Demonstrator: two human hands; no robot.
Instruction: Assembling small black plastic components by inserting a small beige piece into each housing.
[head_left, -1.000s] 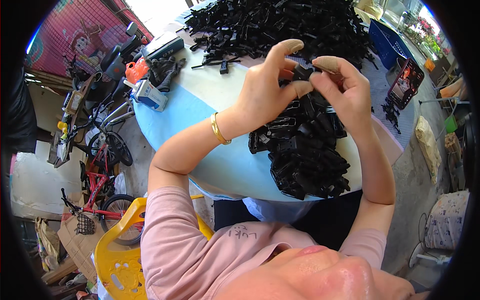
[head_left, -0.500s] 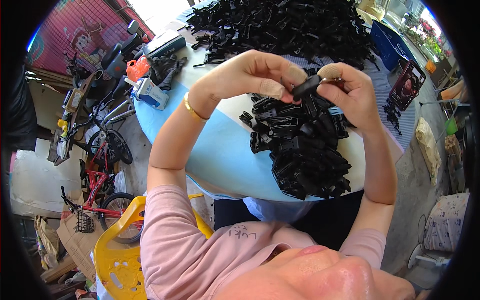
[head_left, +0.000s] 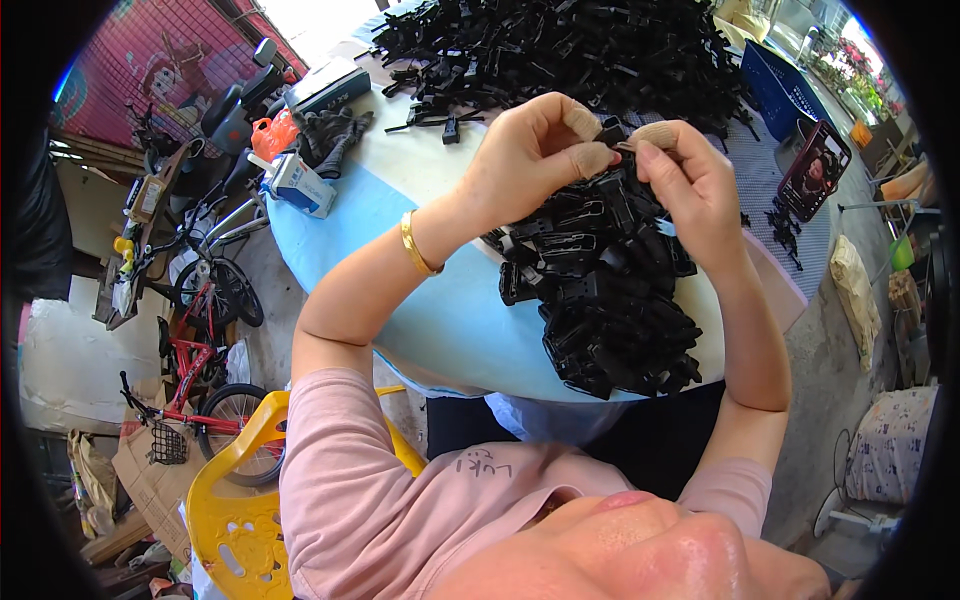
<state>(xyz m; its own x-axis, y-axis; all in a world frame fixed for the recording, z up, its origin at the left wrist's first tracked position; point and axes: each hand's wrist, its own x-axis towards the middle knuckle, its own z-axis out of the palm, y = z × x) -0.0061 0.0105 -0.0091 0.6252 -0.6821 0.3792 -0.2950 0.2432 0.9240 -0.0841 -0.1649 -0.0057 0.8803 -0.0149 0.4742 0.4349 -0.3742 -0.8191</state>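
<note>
Over the near heap of black plastic parts [head_left: 620, 320], both hands meet at one small black plastic piece [head_left: 612, 131]. My left hand [head_left: 545, 150] pinches it between thumb and fingers. From the other side, the thumb and forefinger of my right hand [head_left: 688, 185] are closed on its edge, at a thin strip. Tan tape wraps several fingertips. The piece is mostly hidden by the fingers, so its exact kind cannot be made out. A far larger pile of similar black parts [head_left: 570, 60] spreads beyond my hands.
The parts lie on a round table with a pale blue and white cover [head_left: 420, 310]. A carton [head_left: 300, 186], dark gloves [head_left: 335, 140] and a box [head_left: 328, 88] stand at the left. At the right are a blue basket [head_left: 780, 90] and a propped phone [head_left: 815, 172].
Both hands have moved slightly away from me and to the left with the black piece. It now sits more upright and shows less between the fingertips.
</note>
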